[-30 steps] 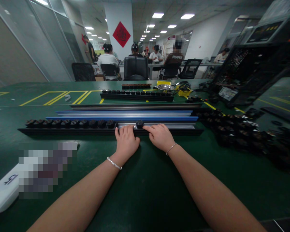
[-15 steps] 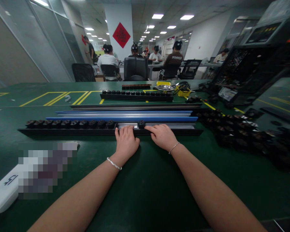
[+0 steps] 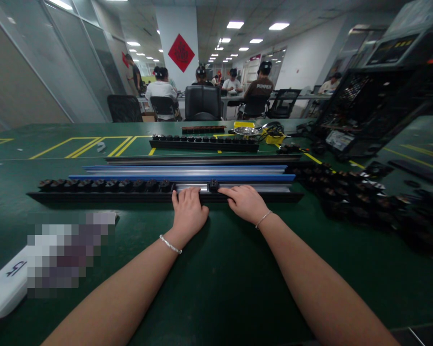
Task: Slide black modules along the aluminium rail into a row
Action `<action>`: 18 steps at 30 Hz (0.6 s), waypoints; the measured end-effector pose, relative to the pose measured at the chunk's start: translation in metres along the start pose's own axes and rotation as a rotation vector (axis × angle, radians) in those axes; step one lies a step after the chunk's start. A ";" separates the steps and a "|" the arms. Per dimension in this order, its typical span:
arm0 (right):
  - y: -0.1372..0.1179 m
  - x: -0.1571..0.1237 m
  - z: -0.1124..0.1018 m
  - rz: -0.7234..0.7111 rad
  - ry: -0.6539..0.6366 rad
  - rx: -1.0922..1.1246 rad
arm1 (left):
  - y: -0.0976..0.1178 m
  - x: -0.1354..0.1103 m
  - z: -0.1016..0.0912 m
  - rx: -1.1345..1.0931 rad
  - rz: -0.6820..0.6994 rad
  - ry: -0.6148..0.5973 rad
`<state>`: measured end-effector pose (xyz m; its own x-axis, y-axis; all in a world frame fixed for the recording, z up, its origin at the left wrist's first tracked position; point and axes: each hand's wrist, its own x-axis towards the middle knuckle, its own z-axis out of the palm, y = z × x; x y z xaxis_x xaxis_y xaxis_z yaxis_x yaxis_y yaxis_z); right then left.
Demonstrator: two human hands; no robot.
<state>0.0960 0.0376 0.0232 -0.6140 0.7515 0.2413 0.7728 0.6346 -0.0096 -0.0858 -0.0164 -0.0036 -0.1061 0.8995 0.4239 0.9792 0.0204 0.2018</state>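
My left hand (image 3: 188, 207) lies on the front edge of a long black channel rail (image 3: 104, 197), its fingers over the edge and its thumb apart. My right hand (image 3: 246, 204) is on the same rail farther right, its index finger stretched out to the right side of a small black socket-like module (image 3: 213, 185). That module sits in the rail's silvery inner track (image 3: 254, 188), between my two hands. A row of similar black modules (image 3: 122, 185) fills the rail's left part, ending beside my left fingertips. The undersides of my fingers are hidden.
Behind the rail lie a blue channel (image 3: 184, 171) and a filled black strip (image 3: 204, 143). Many loose black modules (image 3: 350, 197) are heaped at right, before a black computer case (image 3: 361, 105). A white object (image 3: 10, 278), partly pixelated, lies at left. People sit farther back.
The black module has shifted slightly right along the track, and my right hand has moved slightly right with it. My left hand has stayed in place.
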 end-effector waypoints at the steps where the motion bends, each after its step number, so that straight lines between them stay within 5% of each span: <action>1: 0.000 0.000 0.000 0.000 -0.008 -0.002 | 0.000 0.000 0.000 0.002 0.002 0.005; 18: 0.010 -0.002 -0.004 0.007 -0.063 -0.011 | -0.001 0.000 0.000 -0.009 0.005 -0.005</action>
<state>0.1060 0.0417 0.0266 -0.6176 0.7658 0.1792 0.7784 0.6278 -0.0002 -0.0868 -0.0163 -0.0040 -0.1000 0.9018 0.4203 0.9781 0.0115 0.2079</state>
